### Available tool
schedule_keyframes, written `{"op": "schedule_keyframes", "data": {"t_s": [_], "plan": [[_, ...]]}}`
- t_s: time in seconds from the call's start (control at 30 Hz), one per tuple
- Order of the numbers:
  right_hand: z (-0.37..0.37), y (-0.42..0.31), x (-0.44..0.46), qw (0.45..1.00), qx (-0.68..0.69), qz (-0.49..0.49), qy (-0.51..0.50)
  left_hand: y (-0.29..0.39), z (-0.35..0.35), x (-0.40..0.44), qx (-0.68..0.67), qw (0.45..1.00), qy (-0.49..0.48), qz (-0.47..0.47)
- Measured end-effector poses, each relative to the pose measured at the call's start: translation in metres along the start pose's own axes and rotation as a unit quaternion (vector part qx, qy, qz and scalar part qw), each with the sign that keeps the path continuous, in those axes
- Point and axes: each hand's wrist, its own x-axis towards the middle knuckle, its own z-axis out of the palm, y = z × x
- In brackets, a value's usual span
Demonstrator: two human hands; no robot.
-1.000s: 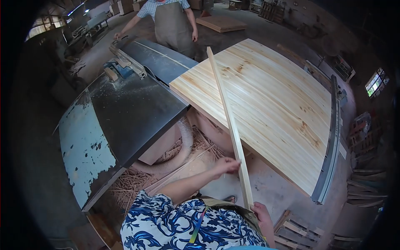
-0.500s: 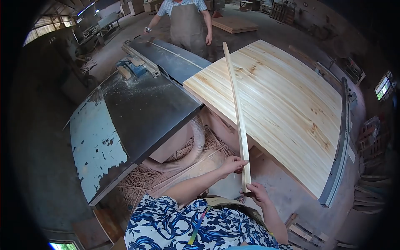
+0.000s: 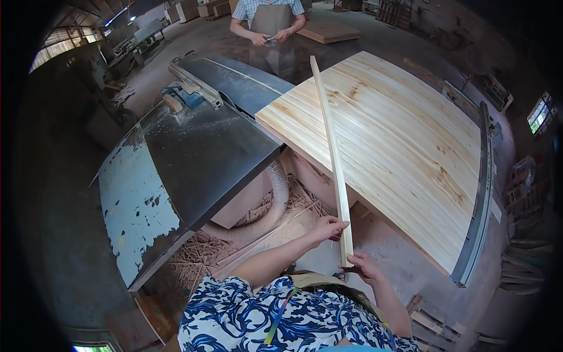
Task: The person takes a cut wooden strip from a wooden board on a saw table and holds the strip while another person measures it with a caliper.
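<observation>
A long, narrow wooden strip [image 3: 332, 144] slants away from me, its far part over the big pale wood panel [image 3: 399, 146]. My left hand [image 3: 328, 229] is closed on the strip a little up from its near end. At that end my right hand [image 3: 365, 267] grips it, thumb on the upper side. The fingers under the strip are partly hidden. Whether the strip's far part touches the panel, I cannot tell.
To the left is a dark saw table [image 3: 205, 146] with sawdust and a blue guard piece [image 3: 190, 97]. A ribbed hose [image 3: 275, 205] hangs below, over scrap strips [image 3: 202, 258]. A metal rail [image 3: 478, 205] borders the panel's right side. A co-worker in an apron [image 3: 272, 35] stands across.
The co-worker's hands have come together in front of the apron, from apart. My view has shifted slightly; both my hands keep their hold on the strip.
</observation>
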Motion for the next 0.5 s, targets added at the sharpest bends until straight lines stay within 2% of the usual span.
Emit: {"op": "schedule_keyframes", "data": {"t_s": [0.5], "plan": [[-0.005,-0.004,0.002,0.998,-0.054,-0.012,-0.008,0.000,0.011,-0.001,0.009,1.000,0.001,0.005]]}}
